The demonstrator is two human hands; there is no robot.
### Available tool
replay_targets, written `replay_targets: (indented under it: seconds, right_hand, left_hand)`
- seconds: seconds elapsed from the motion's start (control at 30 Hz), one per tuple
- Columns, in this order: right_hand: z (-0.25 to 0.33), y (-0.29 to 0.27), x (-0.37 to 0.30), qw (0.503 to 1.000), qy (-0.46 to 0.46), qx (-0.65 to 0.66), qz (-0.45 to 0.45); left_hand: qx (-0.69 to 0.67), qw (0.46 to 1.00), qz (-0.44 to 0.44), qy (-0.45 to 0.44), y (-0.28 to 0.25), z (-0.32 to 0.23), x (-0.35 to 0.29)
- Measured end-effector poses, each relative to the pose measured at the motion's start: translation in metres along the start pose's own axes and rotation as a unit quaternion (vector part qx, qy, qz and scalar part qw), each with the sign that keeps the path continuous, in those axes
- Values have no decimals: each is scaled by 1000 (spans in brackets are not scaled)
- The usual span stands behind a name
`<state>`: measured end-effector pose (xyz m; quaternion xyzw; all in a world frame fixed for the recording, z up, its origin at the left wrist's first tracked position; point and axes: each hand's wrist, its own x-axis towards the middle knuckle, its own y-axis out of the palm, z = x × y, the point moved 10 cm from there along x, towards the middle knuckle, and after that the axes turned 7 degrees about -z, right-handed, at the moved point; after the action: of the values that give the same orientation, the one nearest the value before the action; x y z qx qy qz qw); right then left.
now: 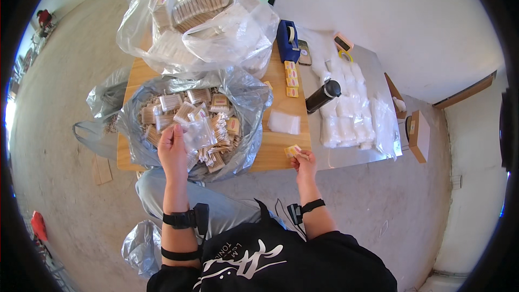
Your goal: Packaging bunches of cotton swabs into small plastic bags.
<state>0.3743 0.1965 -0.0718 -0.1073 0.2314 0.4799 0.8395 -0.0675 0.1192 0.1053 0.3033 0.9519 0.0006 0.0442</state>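
My left hand point(172, 148) is closed, pinching a small clear plastic bag point(199, 133) over the open grey plastic bag point(252, 109). Bundles of cotton swabs point(171, 101) and loose swabs fill that grey bag. By the table's front edge, my right hand point(305, 163) is closed on a small yellow-and-white card point(292, 151), perhaps more than one. Just beyond it lies a stack of flat clear bags point(284, 123). A row of similar yellow cards point(291, 79) runs along the wooden tabletop point(274, 154) farther back.
A large clear bag of swab bundles point(200, 11) stands at the back left. Right of the cards are a blue tape dispenser point(288, 42), a phone point(305, 53), a black bottle point(323, 96) and rows of clear plastic packs point(348, 111). Cardboard boxes point(419, 136) stand beyond the right edge.
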Motion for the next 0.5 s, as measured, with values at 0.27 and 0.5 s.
replay_targets:
  seconds: [0.27,0.5]
  right_hand:
    - [-24,-2,6,998,-33,-39,-21]
    - [-14,6,-3,995,-62,-74,-39]
  left_hand:
    - [10,1000,10,12,-2,-2,-1]
    - [4,1000,10,1,-7,1,1]
